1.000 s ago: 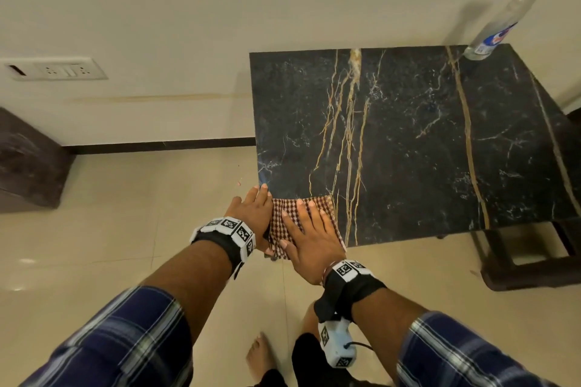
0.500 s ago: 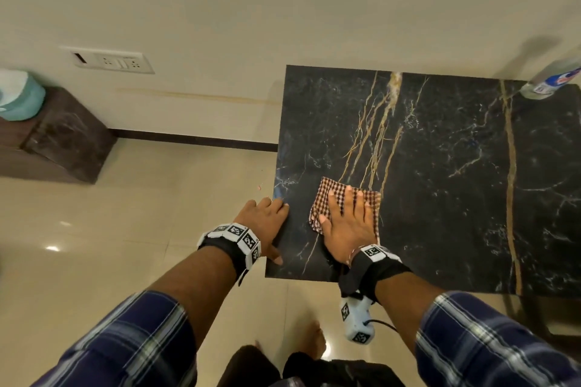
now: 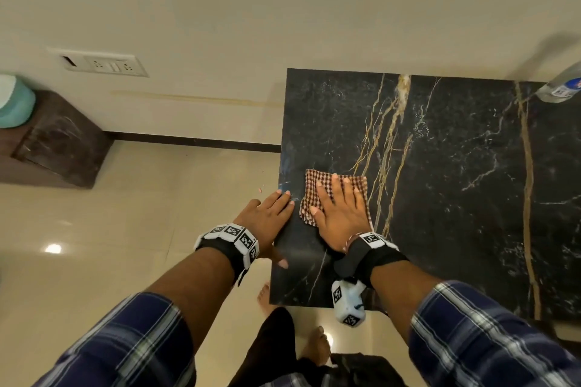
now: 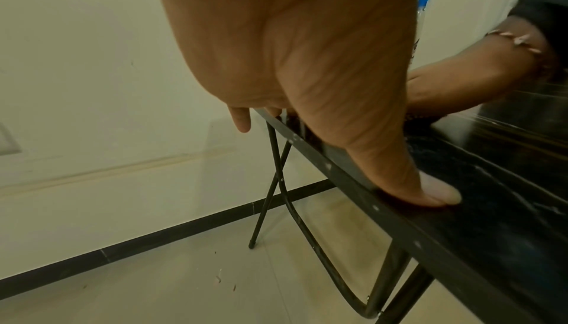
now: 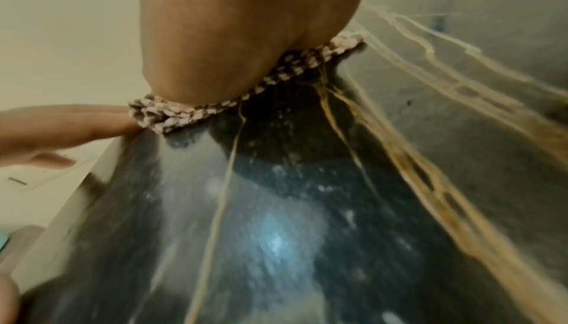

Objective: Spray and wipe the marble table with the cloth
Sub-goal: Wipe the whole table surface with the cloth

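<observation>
The black marble table [image 3: 456,198] with gold veins fills the right of the head view. A brown-and-white checked cloth [image 3: 314,174] lies near its left edge. My right hand [image 3: 339,214] presses flat on the cloth, fingers straight and spread; the right wrist view shows the palm [image 5: 239,38] on the folded cloth [image 5: 172,113]. My left hand [image 3: 270,217] rests on the table's left edge, just left of the cloth. Its thumb [image 4: 430,191] lies on the top and a finger hangs past the rim. The spray bottle [image 3: 562,88] stands at the far right corner.
The table stands against a cream wall on thin black crossed legs [image 4: 276,183]. A wall socket [image 3: 103,64] and a dark low stand [image 3: 53,141] with a teal object [image 3: 14,104] are at the left. My bare feet [image 3: 317,345] are on the tiled floor by the front edge.
My right hand has slid the cloth from the front left corner away from me across the marble. My left hand has come off the cloth onto the table's left edge.
</observation>
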